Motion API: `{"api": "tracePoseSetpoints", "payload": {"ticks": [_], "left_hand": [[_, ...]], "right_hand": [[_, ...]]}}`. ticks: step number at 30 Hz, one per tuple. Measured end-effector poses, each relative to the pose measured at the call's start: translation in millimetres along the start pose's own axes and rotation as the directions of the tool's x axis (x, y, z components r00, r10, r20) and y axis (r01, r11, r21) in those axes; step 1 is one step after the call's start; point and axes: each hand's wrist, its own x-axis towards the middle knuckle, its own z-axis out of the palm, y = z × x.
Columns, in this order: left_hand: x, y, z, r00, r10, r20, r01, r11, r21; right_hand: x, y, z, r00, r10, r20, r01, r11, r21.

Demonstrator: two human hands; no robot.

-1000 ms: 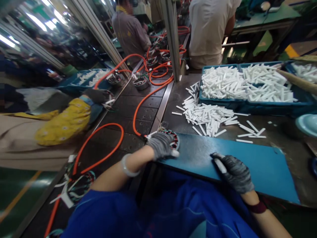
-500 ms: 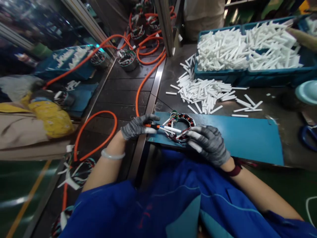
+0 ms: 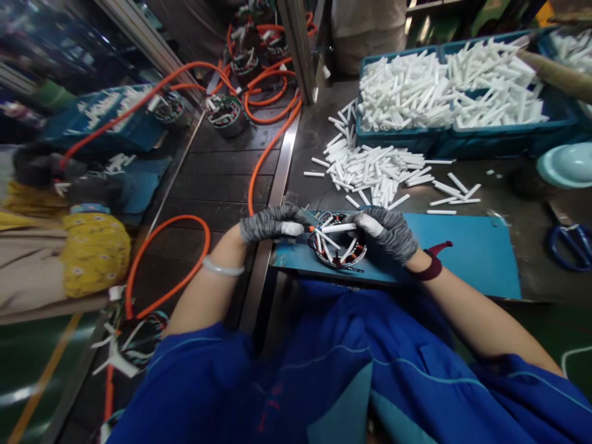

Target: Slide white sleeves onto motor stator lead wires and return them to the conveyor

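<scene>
A wound motor stator (image 3: pixel 359 254), with wires and white sleeves around its ring, lies on the blue mat (image 3: pixel 462 253) in front of me. My left hand (image 3: pixel 274 224), in a grey glove with white fingertips, is closed on the end of the orange cable (image 3: pixel 312 229) at the ring's left rim. My right hand (image 3: pixel 387 232), gloved alike, pinches the right end of a white sleeve (image 3: pixel 340 227) that spans the stator's upper part. Whether a wire is also between those fingers is hidden. More white sleeves lie across the ring's opening.
Loose white sleeves (image 3: pixel 377 172) are piled beyond the mat, before blue bins (image 3: pixel 398 139) full of them. Scissors (image 3: pixel 571 237) and a pale round lid (image 3: pixel 567 165) are at right. Orange cables (image 3: pixel 206 231) and stators (image 3: pixel 226 117) lie left, near a co-worker's yellow sleeve (image 3: pixel 95 250).
Both my hands have moved up slightly, the left one also to the right. The sleeves' ends have shifted over the stator's upper part. The co-worker's arm has moved left.
</scene>
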Motion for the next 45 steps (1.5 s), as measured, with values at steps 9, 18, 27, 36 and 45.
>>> {"api": "tracePoseSetpoints", "payload": {"ticks": [9, 18, 27, 36, 45], "left_hand": [[7.9, 37.3, 71.3, 0.817, 0.486, -0.311, -0.204, 0.747, 0.632], [4.7, 18.7, 72.1, 0.871, 0.446, -0.205, -0.009, 0.433, 0.901], [9.7, 6.3, 75.1, 0.913, 0.368, -0.174, -0.126, 0.663, 0.738], [13.8, 4.3, 72.9, 0.93, 0.338, -0.144, -0.15, 0.707, 0.691], [20.5, 29.0, 73.5, 0.961, 0.265, -0.079, -0.053, 0.456, 0.888]], "right_hand": [[-2.0, -1.2, -4.4, 0.97, 0.163, 0.179, -0.199, 0.958, 0.208], [9.2, 1.5, -22.1, 0.891, 0.14, 0.433, -0.263, 0.934, 0.24], [14.2, -5.5, -3.0, 0.933, 0.008, 0.361, -0.015, 1.0, 0.017], [6.2, -8.0, 10.9, 0.969, 0.13, 0.208, -0.125, 0.991, -0.035], [6.1, 1.5, -15.5, 0.936, -0.259, 0.238, 0.333, 0.87, -0.364]]}}
